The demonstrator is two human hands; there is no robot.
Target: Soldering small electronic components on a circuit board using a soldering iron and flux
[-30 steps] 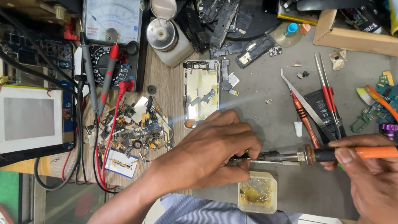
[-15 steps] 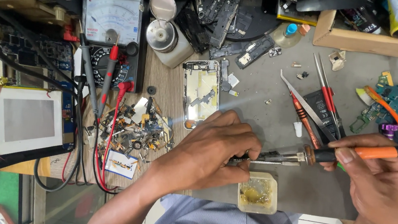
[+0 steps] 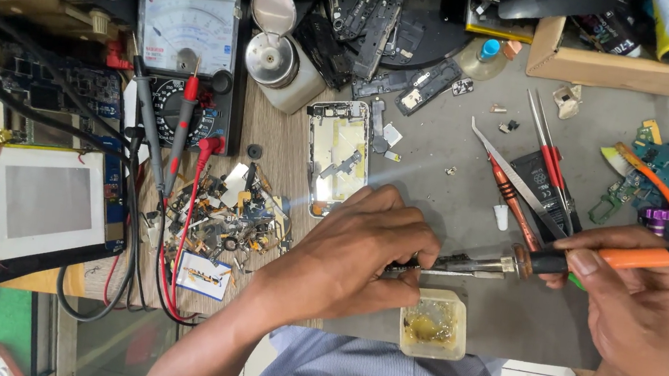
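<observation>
My right hand (image 3: 645, 294) grips a soldering iron (image 3: 598, 261) with an orange and black handle; its metal shaft points left toward my left hand. My left hand (image 3: 356, 254) rests on the grey mat (image 3: 458, 152), fingers closed on a small dark part (image 3: 403, 266) that is mostly hidden under them. The iron's tip meets that part at my left fingertips. A small square tub of yellowish flux (image 3: 433, 323) sits just below the tip, near the bench's front edge.
An opened phone frame (image 3: 336, 158) lies above my left hand. Left of it are a pile of small parts (image 3: 233, 218), an analogue multimeter (image 3: 185, 51) with red and black probes, and a tablet-like screen (image 3: 44, 199). Tweezers and screwdrivers (image 3: 526, 182) lie at right.
</observation>
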